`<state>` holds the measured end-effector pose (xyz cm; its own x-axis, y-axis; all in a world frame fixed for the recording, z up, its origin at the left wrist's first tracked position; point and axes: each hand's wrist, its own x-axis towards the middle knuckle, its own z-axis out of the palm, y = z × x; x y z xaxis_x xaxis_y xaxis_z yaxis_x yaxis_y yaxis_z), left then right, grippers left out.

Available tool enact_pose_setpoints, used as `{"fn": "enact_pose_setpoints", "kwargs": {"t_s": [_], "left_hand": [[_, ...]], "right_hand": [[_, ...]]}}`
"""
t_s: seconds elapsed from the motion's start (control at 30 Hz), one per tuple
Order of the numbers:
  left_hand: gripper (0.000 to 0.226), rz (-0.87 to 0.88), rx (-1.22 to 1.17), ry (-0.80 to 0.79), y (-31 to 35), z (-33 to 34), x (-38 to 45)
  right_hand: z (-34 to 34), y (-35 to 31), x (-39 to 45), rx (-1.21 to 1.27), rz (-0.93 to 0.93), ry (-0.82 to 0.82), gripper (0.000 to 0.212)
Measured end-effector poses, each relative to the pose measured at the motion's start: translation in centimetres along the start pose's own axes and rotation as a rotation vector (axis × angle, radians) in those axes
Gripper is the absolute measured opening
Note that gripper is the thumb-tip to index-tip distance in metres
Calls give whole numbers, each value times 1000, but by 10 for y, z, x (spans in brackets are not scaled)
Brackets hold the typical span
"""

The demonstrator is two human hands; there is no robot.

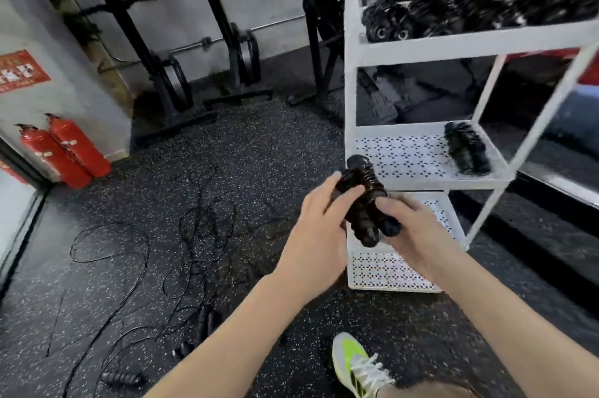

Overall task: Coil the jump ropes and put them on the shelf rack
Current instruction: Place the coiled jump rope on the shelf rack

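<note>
1. Your left hand [319, 203] and right hand [410, 226] both grip a coiled jump rope [366, 203] before the shelf rack [421, 44].
2. Light, springy cord; hold around the handles so it likely stays wound.

Coiled rope [366, 200] between both hands before the shelf rack [421, 44], loose ropes [194, 255] on floor at left
</note>
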<state>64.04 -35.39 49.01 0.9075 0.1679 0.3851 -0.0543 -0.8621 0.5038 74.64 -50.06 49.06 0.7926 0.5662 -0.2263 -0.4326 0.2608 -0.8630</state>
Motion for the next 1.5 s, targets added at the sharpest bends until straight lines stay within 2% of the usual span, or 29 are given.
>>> {"fn": "enact_pose_setpoints", "kwargs": {"t_s": [0.07,0.17,0.23,0.33,0.4,0.5,0.57,0.73,0.87,1.03,1.1,1.2,1.3,1.4,1.5], "left_hand": [[50,-87,-98,-46,22,17,21],[74,-128,-232,-177,54,45,55],[84,-125,-245,-163,67,67,78],[83,-139,-275,-121,76,95,111],[78,-154,-263,-110,79,111,133],[69,-123,-159,-87,75,133,162],[65,-104,-145,-102,69,148,180],[59,-95,-199,-140,57,173,210],[55,-119,-218,-233,50,188,215],[53,-150,-210,-172,36,198,217],[51,-174,-204,-184,31,197,221],[48,-152,-214,-221,27,194,226],[60,-155,-254,-245,28,191,222],[74,-203,-380,-268,27,186,215],[65,-251,-430,-251,25,186,215]], "right_hand": [[-25,-16,2,-58,-82,38,30],[-61,-35,11,-92,-146,89,13],[-85,-48,20,-225,-211,131,14],[-114,-68,38,-718,-366,155,19],[-125,-81,56,-1106,-475,257,20],[-136,-91,93,-1350,-492,324,29],[-144,-94,114,-1355,-454,291,39],[-163,-95,145,-1332,-503,306,27],[-175,-85,154,-1418,-500,316,27],[-178,-77,157,-1489,-548,313,28],[-181,-71,155,-1603,-559,304,32],[-185,-69,151,-1732,-502,406,36],[-186,-68,151,-1787,-477,461,30],[-189,-62,152,-1720,-531,485,29],[-194,-51,153,-1642,-651,502,40]]}}
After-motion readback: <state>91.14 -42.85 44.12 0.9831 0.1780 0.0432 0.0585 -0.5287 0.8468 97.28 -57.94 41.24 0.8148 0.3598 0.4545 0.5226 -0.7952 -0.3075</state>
